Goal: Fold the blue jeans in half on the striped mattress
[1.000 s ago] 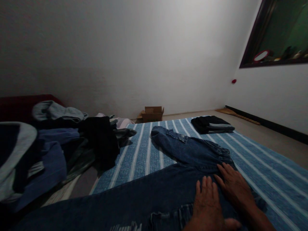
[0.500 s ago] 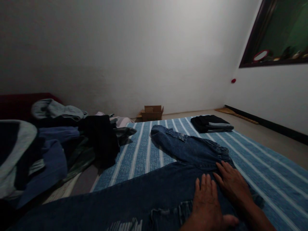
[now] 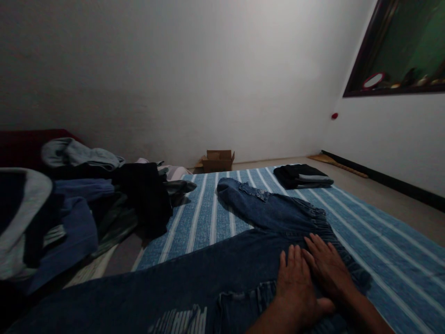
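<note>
A pair of dark blue jeans (image 3: 271,218) lies spread on a blue mat with white stripes (image 3: 382,232). One leg runs toward the lower left, and the waist end is folded toward the back. My left hand (image 3: 295,283) rests flat on the denim near a ripped patch, fingers together and pointing away from me. My right hand (image 3: 327,266) lies flat beside it, touching it, fingers slightly spread on the fabric below the elastic waistband. Neither hand grips anything.
A heap of mixed clothes (image 3: 79,199) lies at the left edge of the mat. A folded dark garment (image 3: 301,176) sits at the mat's far end. A small cardboard box (image 3: 217,161) stands by the back wall. A dark-framed window (image 3: 399,51) is on the right wall.
Both hands have slid a little to the left on the jeans and moved closer together. The view has shifted slightly to the right.
</note>
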`<move>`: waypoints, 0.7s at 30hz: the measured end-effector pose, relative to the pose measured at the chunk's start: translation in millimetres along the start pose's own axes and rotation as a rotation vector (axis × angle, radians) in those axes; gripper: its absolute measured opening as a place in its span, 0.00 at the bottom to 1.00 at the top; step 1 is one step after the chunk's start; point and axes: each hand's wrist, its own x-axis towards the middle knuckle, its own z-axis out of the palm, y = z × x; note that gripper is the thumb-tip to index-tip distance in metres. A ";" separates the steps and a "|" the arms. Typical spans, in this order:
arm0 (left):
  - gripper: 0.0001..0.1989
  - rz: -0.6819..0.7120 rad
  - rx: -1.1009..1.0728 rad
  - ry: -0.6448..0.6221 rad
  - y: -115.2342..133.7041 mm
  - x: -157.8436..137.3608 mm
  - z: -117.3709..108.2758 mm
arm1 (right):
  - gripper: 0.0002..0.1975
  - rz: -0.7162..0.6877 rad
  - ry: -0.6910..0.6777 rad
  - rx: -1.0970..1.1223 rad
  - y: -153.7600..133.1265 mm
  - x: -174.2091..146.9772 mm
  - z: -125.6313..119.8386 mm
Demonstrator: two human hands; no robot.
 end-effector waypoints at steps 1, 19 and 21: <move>0.51 -0.006 -0.011 -0.010 -0.3 0.4 0.8 | 0.21 -0.024 -0.035 -0.009 1.1 -1.8 0.0; 0.53 -0.103 0.017 -0.011 -6.0 -38.7 -12.2 | 0.31 0.114 -0.028 -0.004 -10.9 -1.1 -4.1; 0.53 -0.104 0.012 -0.011 -5.7 -38.4 -11.7 | 0.31 0.117 -0.026 0.007 -11.1 -1.1 -4.8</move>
